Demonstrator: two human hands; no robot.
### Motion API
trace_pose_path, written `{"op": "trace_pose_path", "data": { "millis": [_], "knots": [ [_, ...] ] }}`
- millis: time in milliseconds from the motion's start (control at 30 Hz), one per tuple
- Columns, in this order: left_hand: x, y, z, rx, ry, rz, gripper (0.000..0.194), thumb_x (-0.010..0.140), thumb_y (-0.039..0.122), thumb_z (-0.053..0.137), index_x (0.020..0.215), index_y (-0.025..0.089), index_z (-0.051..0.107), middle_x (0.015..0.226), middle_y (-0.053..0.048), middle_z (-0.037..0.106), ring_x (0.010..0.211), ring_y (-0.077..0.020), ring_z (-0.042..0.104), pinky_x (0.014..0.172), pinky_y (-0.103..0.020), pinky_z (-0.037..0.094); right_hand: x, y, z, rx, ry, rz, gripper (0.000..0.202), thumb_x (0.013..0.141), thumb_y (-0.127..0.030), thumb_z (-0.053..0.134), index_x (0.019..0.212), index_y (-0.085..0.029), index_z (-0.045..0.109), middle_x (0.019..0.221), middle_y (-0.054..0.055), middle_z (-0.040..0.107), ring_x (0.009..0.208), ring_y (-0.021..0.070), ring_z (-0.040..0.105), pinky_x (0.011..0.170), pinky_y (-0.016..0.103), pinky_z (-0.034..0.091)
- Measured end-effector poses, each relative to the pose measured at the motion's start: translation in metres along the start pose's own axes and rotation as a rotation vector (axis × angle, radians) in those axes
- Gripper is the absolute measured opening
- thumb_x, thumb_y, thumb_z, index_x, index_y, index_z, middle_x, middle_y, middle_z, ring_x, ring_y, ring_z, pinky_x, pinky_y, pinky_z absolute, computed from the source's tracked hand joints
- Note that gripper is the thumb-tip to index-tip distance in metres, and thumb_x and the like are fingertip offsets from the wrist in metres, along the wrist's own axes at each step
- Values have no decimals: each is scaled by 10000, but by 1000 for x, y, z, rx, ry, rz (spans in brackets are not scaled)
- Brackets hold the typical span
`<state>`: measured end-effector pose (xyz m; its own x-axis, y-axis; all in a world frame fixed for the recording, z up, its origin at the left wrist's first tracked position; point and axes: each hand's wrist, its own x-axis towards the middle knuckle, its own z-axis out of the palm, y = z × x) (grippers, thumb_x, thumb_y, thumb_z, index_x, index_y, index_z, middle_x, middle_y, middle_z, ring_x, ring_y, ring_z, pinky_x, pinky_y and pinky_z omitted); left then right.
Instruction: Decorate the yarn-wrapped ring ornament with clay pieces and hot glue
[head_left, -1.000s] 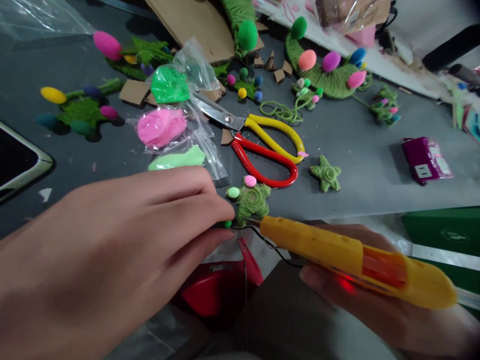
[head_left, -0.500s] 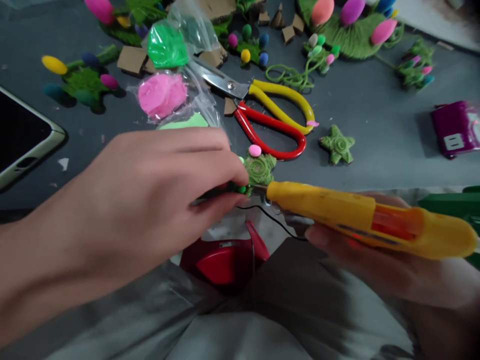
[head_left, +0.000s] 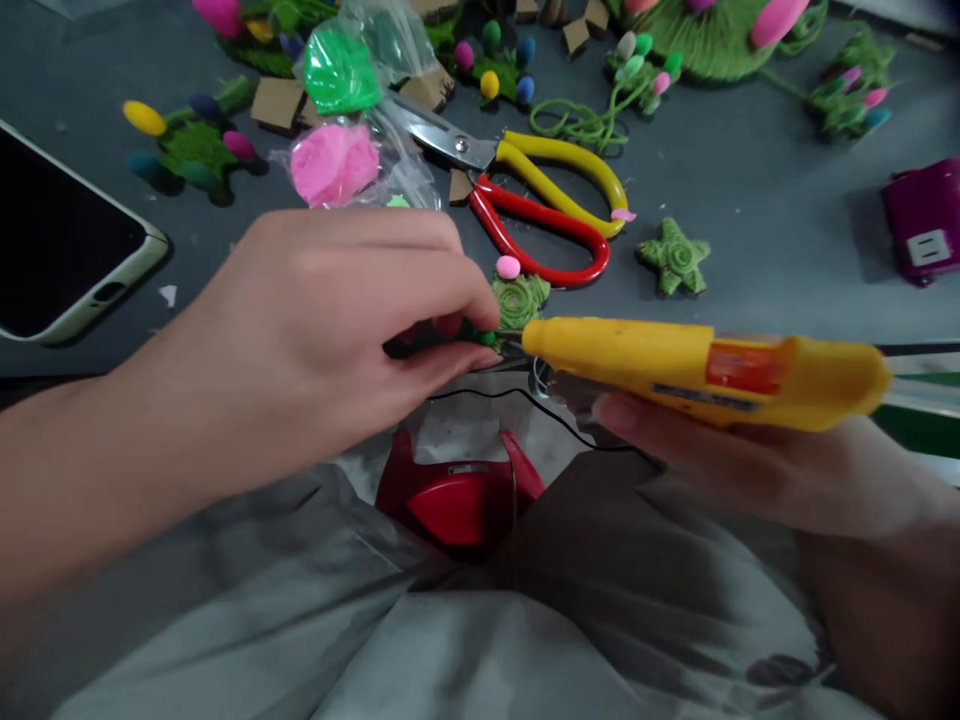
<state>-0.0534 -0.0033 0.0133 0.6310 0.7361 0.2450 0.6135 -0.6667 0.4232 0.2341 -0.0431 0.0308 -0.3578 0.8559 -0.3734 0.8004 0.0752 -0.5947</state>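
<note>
My left hand (head_left: 337, 300) is closed at the near edge of the table, thumb and fingertips pinching the left side of a small green yarn star (head_left: 517, 300). A pink ball (head_left: 508, 267) sits on the star's upper point, and a darker green ball (head_left: 487, 338) shows by my fingertips. My fingers hide the rest of that side. My right hand (head_left: 720, 460) is wrapped around a yellow glue gun (head_left: 622, 350), whose metal nozzle points left at the lower edge of the star, seemingly touching it.
Scissors (head_left: 540, 200) with red and yellow handles lie just beyond the star. Another yarn star (head_left: 675, 257) is to the right, near a purple box (head_left: 926, 215). Bagged pink clay (head_left: 334, 165), a phone (head_left: 67, 240) and cardboard pieces (head_left: 276, 105) lie around. A red object (head_left: 461, 500) is below.
The view has shifted, so table items sit a little higher in the picture. The glue gun has turned more level, its nozzle staying by the star. My left hand keeps its pinch.
</note>
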Motion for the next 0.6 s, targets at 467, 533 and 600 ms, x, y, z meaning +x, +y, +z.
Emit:
{"op": "trace_pose_path", "data": {
  "millis": [467,533,600],
  "knots": [
    [-6,14,13,-26,99,33,183,1023,379,647,948,234,727,888,-37,700,798,-207,670,672,-344,479,-9,1,-8,-53,34,-1,504,948,-710,602,1146,-293,803,701,-22,746,604,193,699,509,262,536],
    [-6,15,15,-25,101,15,162,1012,367,654,937,240,722,890,-40,707,802,-216,680,671,-351,482,-9,2,-9,-67,40,4,520,941,-723,604,1163,-293,794,748,-19,769,629,196,707,523,264,537],
    [-6,15,16,-13,93,-20,152,1008,364,648,937,250,718,901,-41,710,812,-223,687,675,-355,483,-9,1,-9,-61,52,-19,528,945,-717,603,1207,-294,780,845,-11,802,698,204,730,579,273,560]
  ]
}}
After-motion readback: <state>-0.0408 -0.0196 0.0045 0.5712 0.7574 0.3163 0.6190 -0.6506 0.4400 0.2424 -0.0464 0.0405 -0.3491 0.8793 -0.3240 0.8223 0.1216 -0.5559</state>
